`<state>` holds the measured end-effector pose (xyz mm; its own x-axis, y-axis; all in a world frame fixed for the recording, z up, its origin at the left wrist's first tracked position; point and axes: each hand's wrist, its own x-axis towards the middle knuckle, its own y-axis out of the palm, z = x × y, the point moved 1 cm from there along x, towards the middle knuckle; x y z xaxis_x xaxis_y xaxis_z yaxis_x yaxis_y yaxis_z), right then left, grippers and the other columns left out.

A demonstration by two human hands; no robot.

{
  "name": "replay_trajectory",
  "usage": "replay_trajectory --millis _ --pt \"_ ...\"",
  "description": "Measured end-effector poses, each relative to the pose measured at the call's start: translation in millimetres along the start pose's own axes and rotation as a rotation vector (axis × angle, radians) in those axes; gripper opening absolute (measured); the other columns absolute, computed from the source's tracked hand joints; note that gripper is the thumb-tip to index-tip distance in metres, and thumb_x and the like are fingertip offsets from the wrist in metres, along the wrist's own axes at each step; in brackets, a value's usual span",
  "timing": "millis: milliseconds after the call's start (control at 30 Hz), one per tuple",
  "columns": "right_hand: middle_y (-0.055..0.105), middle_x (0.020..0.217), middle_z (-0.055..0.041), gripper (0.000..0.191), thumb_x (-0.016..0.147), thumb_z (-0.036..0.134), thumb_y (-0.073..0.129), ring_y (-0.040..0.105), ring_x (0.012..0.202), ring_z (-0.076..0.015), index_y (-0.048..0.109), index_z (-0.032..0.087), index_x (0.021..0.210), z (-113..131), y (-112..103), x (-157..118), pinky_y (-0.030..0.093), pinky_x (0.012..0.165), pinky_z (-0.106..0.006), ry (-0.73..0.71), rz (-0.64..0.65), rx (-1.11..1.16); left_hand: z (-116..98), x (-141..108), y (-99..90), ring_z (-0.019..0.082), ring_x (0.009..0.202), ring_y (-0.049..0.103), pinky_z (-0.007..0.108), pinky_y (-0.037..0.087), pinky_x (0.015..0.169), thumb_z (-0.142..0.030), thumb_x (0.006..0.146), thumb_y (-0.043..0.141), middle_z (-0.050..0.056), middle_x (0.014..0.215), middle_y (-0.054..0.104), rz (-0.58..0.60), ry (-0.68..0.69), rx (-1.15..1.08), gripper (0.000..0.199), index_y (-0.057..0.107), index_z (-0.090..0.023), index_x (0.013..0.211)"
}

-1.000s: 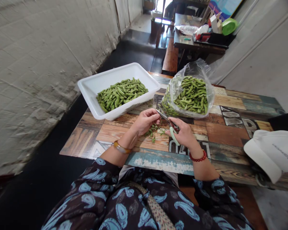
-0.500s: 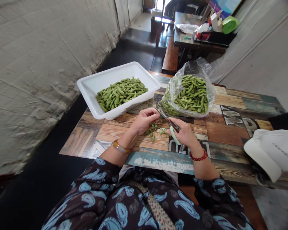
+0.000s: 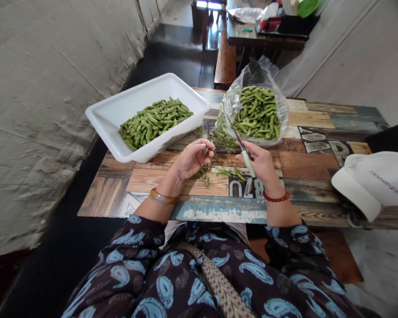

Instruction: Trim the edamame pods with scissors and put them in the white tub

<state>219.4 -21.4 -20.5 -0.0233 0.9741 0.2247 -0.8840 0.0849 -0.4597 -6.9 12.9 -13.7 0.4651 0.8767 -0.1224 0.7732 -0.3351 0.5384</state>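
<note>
My left hand hovers over the table with its fingers curled in; a small greenish bit shows at the fingertips, too small to name. In my right hand are scissors with pale green handles, their dark blades pointing away toward the bag. Two edamame pods lie on the table between my hands. Small green trimmings are scattered by my left hand. Behind it stands a white plastic tub with many edamame pods inside. A clear plastic bag, open at the top, holds more pods beyond my right hand.
The table has a patchwork wood pattern. A white cap lies at its right end, near a black object. Farther back are a wooden bench and another table with items on it. A rough wall runs along the left.
My hands have moved apart, and the scissors have come away from my left fingers. Two pods near my right hand now show fully. The whole view has shifted, with the tub and bag higher in it.
</note>
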Motion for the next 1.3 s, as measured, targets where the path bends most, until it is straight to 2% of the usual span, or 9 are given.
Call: replay_trajectory --millis 167,267,367,500,667,800,933,1133,1300 --pt "0.074 0.108 -0.0059 0.055 0.077 0.041 0.073 0.07 0.099 -0.0218 0.066 0.017 0.127 2 -5 1 0.057 0.092 -0.034 0.012 -0.036 0.061 14 -2 17.4 0.01 0.056 0.041 0.023 0.032 0.053 -0.034 0.074 0.072 -0.002 0.06 0.048 0.15 0.083 0.706 0.019 0.068 -0.016 0.072" --pt "0.073 0.113 -0.007 0.055 0.077 0.042 0.073 0.07 0.101 -0.0227 0.066 0.017 0.126 2 -1 0 0.057 0.093 -0.034 -0.005 -0.005 0.032 28 -3 27.4 0.014 0.064 0.048 0.027 0.038 0.062 -0.021 0.066 0.076 0.001 0.068 0.055 0.174 0.183 1.074 0.009 0.072 -0.019 0.074" --pt "0.072 0.119 -0.0089 0.055 0.077 0.043 0.073 0.07 0.103 -0.0239 0.066 0.018 0.125 1 3 0 0.057 0.094 -0.035 -0.03 0.024 0.03 35 -4 32.5 0.018 0.072 0.054 0.029 0.041 0.071 -0.012 0.065 0.073 0.005 0.081 0.06 0.135 0.204 1.184 0.01 0.07 -0.02 0.072" --pt "0.071 0.121 -0.0099 0.055 0.077 0.046 0.073 0.068 0.108 -0.0254 0.067 0.018 0.125 0 5 -1 0.056 0.095 -0.037 -0.04 0.02 0.024 26 -3 30.7 0.017 0.076 0.056 0.028 0.042 0.073 -0.016 0.07 0.071 0.005 0.083 0.06 0.128 0.245 1.09 0.006 0.065 -0.018 0.069" --pt "0.074 0.11 -0.0077 0.056 0.076 0.045 0.074 0.07 0.099 -0.0241 0.066 0.02 0.125 4 3 -3 0.056 0.093 -0.038 -0.051 0.038 -0.033 6 -5 12.6 0.007 0.053 0.042 0.021 0.032 0.052 -0.038 0.082 0.065 0.002 0.075 0.063 -0.004 0.127 0.542 0.023 0.057 -0.016 0.082" --pt "0.072 0.112 -0.0096 0.056 0.076 0.044 0.074 0.069 0.094 -0.0238 0.065 0.019 0.125 10 4 -5 0.056 0.092 -0.038 -0.141 0.108 -0.157 0 -9 1.9 0.003 0.043 0.034 0.021 0.02 0.042 -0.04 0.072 0.076 0.001 0.07 0.064 -0.086 0.037 0.267 0.034 0.057 -0.016 0.087" --pt "0.07 0.113 -0.0116 0.053 0.078 0.042 0.073 0.067 0.099 -0.026 0.064 0.019 0.126 10 7 -6 0.055 0.09 -0.038 -0.24 0.188 -0.264 -2 -11 0.0 0.003 0.045 0.036 0.021 0.02 0.042 -0.039 0.071 0.078 0.001 0.07 0.064 -0.077 0.052 0.252 0.033 0.062 -0.014 0.083" --pt "0.065 0.097 -0.0069 0.049 0.081 0.041 0.071 0.06 0.076 -0.0179 0.062 0.021 0.125 11 9 -8 0.055 0.068 -0.031 -0.296 0.256 -0.232 0 -12 -3.4 0.004 0.044 0.034 0.021 0.018 0.042 -0.041 0.075 0.075 0.0 0.064 0.06 -0.031 0.071 0.318 0.031 0.067 -0.012 0.084" --pt "0.063 0.091 -0.0052 0.048 0.081 0.04 0.072 0.057 0.072 -0.017 0.062 0.021 0.124 13 8 -8 0.052 0.066 -0.031 -0.311 0.285 -0.232 -1 -13 -3.0 0.004 0.045 0.036 0.021 0.021 0.043 -0.038 0.072 0.076 -0.002 0.06 0.057 -0.002 0.063 0.332 0.03 0.069 -0.011 0.084"
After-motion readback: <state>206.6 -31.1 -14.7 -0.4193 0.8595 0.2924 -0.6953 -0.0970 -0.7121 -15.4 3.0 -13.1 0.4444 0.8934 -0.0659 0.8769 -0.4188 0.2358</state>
